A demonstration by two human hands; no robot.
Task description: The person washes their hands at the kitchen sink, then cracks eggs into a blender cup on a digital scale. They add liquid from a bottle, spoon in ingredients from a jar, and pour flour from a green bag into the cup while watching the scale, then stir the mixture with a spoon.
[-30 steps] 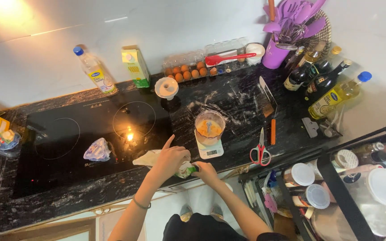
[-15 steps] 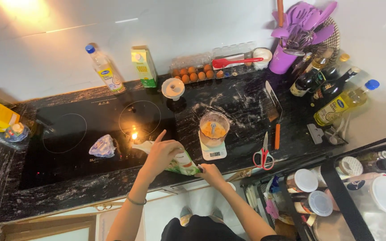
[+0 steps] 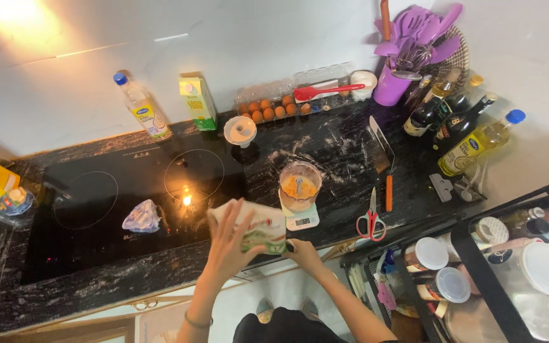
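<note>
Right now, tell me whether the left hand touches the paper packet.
Touching: the head view shows the left hand gripping the paper packet, fingers on its side.

white-and-green bag (image 3: 258, 230), black speckled counter (image 3: 338, 149), red-handled scissors (image 3: 371, 219), purple utensil holder (image 3: 391, 86)

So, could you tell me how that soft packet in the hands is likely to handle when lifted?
The packet probably flexes: its top looks creased. It seems light, since the left hand carries it upright.
</note>
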